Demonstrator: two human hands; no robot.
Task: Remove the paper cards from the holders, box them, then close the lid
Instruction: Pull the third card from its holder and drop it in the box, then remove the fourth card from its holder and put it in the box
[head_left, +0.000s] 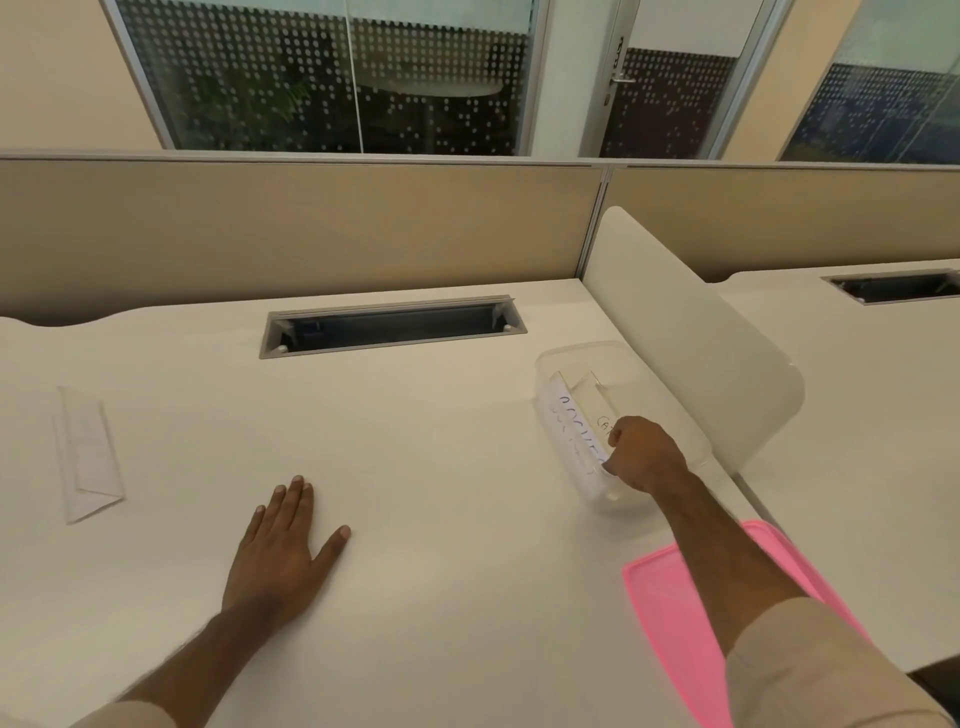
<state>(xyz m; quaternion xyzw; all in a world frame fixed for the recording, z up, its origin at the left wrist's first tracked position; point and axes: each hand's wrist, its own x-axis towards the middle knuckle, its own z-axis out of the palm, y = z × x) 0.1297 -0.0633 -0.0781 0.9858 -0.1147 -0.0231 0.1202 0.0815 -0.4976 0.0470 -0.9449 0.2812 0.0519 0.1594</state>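
A clear plastic box (571, 358) stands at the right side of the white desk, next to a low divider. Inside it lean white paper cards (569, 415) with handwritten blue letters. My right hand (641, 454) is in the box with its fingers curled, pinching the near end of a card. My left hand (283, 540) rests flat on the desk, fingers spread and straight. A clear tent-shaped card holder (88, 452) lies on its side at the far left. The pink lid (670, 613) lies flat on the desk near the right front, partly under my right forearm.
A grey cable slot (392, 326) is cut into the desk (426, 457) behind the work area. A rounded white divider (691, 343) borders the box on the right, with a second desk beyond it. Beige partition panels run along the back.
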